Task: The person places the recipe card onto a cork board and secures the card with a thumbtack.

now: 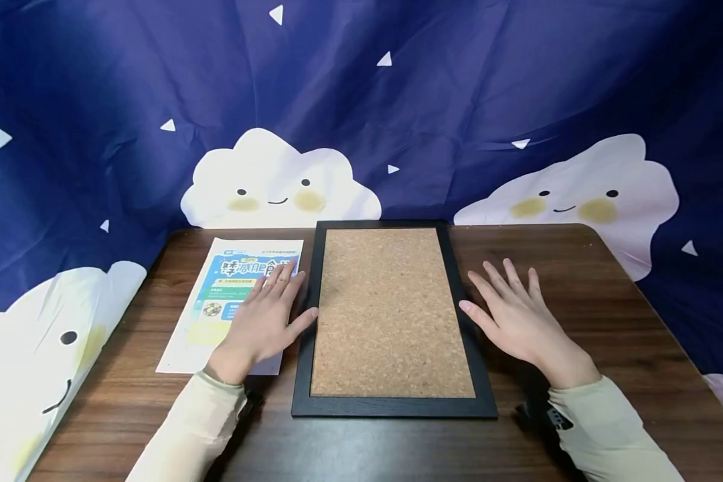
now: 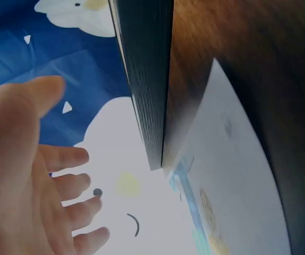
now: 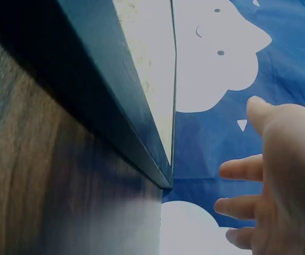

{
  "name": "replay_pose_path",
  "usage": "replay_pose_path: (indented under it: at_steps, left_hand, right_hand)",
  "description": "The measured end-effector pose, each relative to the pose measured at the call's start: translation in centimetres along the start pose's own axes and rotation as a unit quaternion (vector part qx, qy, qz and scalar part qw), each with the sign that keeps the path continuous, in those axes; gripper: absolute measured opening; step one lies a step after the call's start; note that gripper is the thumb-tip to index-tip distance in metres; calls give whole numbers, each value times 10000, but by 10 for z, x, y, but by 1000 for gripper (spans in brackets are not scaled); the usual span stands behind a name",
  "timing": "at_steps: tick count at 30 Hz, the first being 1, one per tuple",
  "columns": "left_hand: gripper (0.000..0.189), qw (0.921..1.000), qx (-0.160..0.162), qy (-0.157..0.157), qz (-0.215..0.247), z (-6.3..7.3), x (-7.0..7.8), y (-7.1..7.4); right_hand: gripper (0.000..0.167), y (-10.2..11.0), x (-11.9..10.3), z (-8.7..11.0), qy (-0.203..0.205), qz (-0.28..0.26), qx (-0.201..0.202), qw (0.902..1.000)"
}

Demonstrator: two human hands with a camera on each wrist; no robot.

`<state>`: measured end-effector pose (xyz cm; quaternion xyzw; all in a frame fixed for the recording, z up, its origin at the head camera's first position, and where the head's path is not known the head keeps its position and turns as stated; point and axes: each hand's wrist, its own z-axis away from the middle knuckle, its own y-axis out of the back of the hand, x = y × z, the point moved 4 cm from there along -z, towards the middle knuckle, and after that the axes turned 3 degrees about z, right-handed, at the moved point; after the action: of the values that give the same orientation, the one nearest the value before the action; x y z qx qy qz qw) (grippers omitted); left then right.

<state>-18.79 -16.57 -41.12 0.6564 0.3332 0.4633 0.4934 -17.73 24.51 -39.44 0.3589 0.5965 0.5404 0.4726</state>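
Observation:
A cork board (image 1: 391,314) in a black frame (image 1: 394,407) lies flat in the middle of the table. To its left is a printed paper sheet (image 1: 207,331) with blue, green and yellow areas and large lettering. My left hand (image 1: 262,328), fingers spread, is over the sheet's right part, its thumb by the frame's left side. On the other side, my right hand (image 1: 518,321) has its fingers spread beside the frame's right edge. Both wrist views show gaps between the hands and the frame (image 2: 144,69), and neither hand holds anything.
The dark wooden table (image 1: 590,281) ends at the back against a blue curtain (image 1: 428,100) printed with white clouds and triangles. This curtain also hangs along the left and right sides. A dark wrist device (image 1: 559,419) is strapped at the right sleeve.

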Motion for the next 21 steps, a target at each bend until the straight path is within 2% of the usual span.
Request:
replay_pose_path:
  at_steps: [6, 10, 17, 21]
  left_hand:
    - [56, 9991, 428, 10, 2, 6, -12, 5]
    - [45, 9983, 568, 108, -47, 9, -20, 7]
    - [46, 9980, 337, 527, 113, 11, -33, 8]
    - [46, 9980, 145, 583, 211, 12, -41, 5]
  right_hand:
    - [67, 3, 8, 3, 51, -91, 293, 9995]
    - [61, 1, 16, 6, 10, -305, 507, 9983]
    - [49, -4, 36, 8, -232, -1086, 1098, 9877]
    - [40, -2, 51, 11, -416, -1349, 1460, 9792]
